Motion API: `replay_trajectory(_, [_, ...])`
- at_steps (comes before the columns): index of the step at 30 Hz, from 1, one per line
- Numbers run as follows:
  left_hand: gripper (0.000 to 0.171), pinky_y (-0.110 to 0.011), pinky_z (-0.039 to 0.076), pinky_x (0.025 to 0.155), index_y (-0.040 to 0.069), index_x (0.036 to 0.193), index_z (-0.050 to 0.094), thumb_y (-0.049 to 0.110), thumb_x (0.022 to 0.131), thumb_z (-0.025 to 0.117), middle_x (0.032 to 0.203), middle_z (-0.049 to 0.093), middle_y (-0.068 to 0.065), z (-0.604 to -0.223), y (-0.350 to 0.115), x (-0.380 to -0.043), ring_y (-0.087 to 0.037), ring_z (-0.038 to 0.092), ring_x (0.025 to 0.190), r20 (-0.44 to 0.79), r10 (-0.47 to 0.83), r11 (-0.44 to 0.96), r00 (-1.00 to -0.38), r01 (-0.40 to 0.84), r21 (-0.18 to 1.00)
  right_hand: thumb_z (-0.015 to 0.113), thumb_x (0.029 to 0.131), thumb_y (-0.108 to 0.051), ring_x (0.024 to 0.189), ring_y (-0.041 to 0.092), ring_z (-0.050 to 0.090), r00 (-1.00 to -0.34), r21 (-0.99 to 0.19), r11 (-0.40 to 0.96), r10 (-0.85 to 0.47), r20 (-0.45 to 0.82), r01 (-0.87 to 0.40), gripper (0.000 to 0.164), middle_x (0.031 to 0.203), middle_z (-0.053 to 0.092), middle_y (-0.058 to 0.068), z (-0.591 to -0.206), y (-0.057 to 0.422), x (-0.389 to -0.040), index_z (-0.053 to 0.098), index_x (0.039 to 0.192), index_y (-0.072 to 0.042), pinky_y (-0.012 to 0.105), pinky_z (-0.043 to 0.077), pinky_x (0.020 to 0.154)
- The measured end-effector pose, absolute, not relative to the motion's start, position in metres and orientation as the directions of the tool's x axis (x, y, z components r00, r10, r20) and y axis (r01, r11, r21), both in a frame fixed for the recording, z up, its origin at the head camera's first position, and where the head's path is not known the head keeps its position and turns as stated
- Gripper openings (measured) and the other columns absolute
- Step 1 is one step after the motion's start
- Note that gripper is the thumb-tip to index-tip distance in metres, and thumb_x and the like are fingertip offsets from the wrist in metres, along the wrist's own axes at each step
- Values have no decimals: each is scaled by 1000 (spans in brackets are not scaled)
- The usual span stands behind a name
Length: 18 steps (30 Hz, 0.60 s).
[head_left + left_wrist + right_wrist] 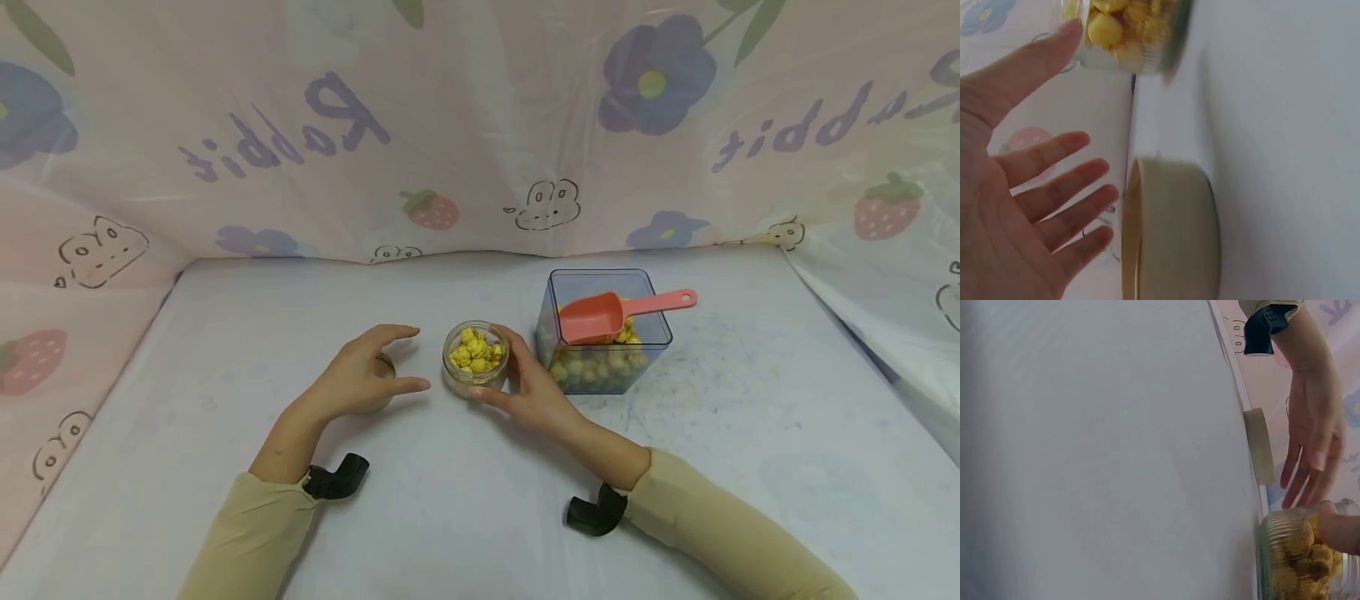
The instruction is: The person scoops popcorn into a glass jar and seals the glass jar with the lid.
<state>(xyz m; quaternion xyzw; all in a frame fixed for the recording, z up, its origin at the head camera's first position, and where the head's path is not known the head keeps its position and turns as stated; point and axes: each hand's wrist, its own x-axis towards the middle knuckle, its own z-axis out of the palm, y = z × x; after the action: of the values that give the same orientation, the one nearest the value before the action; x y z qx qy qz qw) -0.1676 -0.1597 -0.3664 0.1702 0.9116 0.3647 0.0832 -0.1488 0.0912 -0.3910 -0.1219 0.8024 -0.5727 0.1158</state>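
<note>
A small clear glass jar (476, 385) of yellow popcorn stands upright on the white surface, its top uncovered. My right hand (536, 396) holds it from the right, thumb at the near side and fingers round the far side. Left of the jar, my left hand (358, 375) is spread, thumb and fingers apart, with nothing in its grasp. A round beige lid (1175, 231) lies on the surface below that hand, its hollow side up; the head view shows it partly hidden. In the right wrist view the ribbed jar (1282, 556) is cut off by the frame edge.
Just right of my right hand is a clear bluish square container (600, 375) of popcorn. A coral-red scoop (592, 319) rests in its top, handle over the right rim. A printed curtain (480, 167) closes off the back and sides.
</note>
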Motion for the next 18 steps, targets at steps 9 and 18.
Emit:
replay_trajectory(9, [80, -58, 32, 108, 3, 139, 46, 36, 75, 81, 143, 44, -18, -369, -191, -159, -38, 39, 133, -49, 363, 729, -931, 251, 636, 76, 82, -12, 141, 33, 31, -945, -945, 322, -324, -52, -59, 87, 152, 32, 15, -390, 92, -148, 22, 150, -11, 46, 24, 117])
replay_trajectory(18, [92, -58, 31, 108, -1, 143, 37, 39, 74, 82, 143, 43, -21, -367, -207, -153, -39, 37, 134, -99, 342, 765, -935, 215, 607, 76, 82, -12, 141, 31, 32, -944, -946, 317, -329, -41, -69, 87, 152, 33, 14, -392, 92, -149, 22, 150, -12, 44, 26, 117])
